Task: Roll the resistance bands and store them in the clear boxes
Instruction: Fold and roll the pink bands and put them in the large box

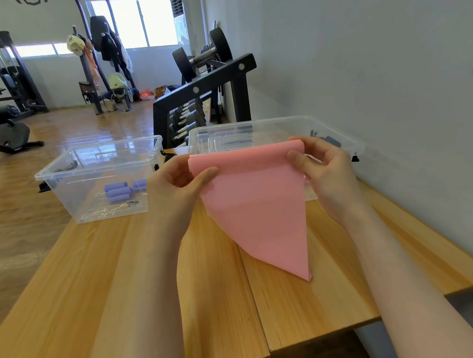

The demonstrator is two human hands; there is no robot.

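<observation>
Both hands, left (178, 179) and right (323, 168), pinch pink band (256, 205), hiding right box's (338, 142) contents.

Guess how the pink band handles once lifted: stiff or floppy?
Likely floppy: the pink band drapes from both hands' grip, left hand and right hand, its low corner sagging to the table. Probably light; thumb-and-finger pinches hold it. Unlikely fragile.

Quick count from where I'm standing: two clear boxes, the left box (97, 181) and the right box (276, 129). One pink band (259, 205), held up in my two hands, left hand (174, 182) and right hand (326, 170). Purple rolled bands (118, 191) in the left box, looks like three, can't tell exactly. One wooden table (124, 268).
</observation>
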